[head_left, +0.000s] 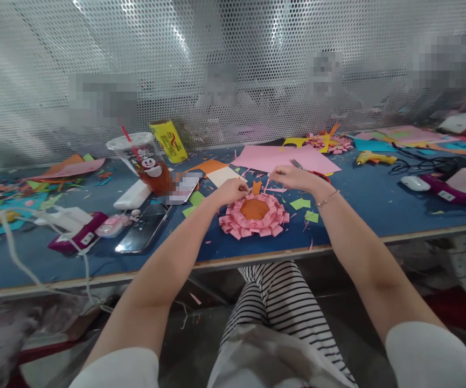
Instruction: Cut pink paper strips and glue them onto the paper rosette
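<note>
A pink paper flower [236,229] made of folded loops lies flat near the table's front edge, with a brown-orange centre [254,209]. At its upper left rim is my left hand [233,192], fingers curled together; what they pinch is too small to make out. My right hand [288,177] is held just beyond the flower's upper right, its thumb and fingertips closed together. Thin pink paper shreds lie below those fingertips. Between both hands a small orange paper piece [256,187] stands at the flower's far edge. Scissors [313,173] lie partly hidden behind my right hand.
Pink paper sheets [289,157] and green scraps [300,204] lie around the flower. Leftward are a drink cup [152,167], a dark phone [143,229] and a purple power strip [78,233]. A yellow glue gun [374,158] with a black cord lies at right.
</note>
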A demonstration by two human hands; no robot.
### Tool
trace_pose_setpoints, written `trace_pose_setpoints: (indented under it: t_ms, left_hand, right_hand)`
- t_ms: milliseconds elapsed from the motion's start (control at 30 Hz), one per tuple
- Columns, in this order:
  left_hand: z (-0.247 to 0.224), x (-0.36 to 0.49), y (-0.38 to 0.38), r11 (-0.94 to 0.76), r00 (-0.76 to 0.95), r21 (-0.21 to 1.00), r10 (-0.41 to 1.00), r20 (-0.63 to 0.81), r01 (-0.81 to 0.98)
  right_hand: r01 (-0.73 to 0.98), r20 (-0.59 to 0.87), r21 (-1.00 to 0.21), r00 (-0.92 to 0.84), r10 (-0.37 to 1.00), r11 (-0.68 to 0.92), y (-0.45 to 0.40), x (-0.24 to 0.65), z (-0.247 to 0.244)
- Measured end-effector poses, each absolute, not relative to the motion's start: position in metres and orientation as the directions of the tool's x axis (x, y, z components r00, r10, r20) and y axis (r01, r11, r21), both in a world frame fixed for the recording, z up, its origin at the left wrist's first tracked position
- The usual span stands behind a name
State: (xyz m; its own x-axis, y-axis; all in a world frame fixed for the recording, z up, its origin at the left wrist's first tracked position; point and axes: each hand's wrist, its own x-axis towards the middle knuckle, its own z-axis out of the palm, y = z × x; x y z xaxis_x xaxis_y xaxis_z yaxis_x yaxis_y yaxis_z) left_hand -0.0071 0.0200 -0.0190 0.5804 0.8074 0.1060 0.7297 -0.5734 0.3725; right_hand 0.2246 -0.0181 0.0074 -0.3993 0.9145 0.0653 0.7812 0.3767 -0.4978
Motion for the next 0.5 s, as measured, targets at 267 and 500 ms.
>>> trace_pose_setpoints:
  t_ms: [267, 500]
  left_hand:
    - [-0.0127, -0.0063, 0.0175, -0.463, 0.535, 0.619, 0.841, 0.081, 0.634]
    - [-0.0128, -0.0024, 0.0168, -0.465, 0.489, 0.661, 0.856, 0.166, 0.589]
  right_hand:
    - [0.837, -0.13, -0.473, -0.376, 0.918, 0.276, -0.0173, 0.2187, 0.0023]
    - [0.666, -0.252, -0.732, -0.46, 0.851, 0.144, -0.0196, 0.2228, 0.0014]
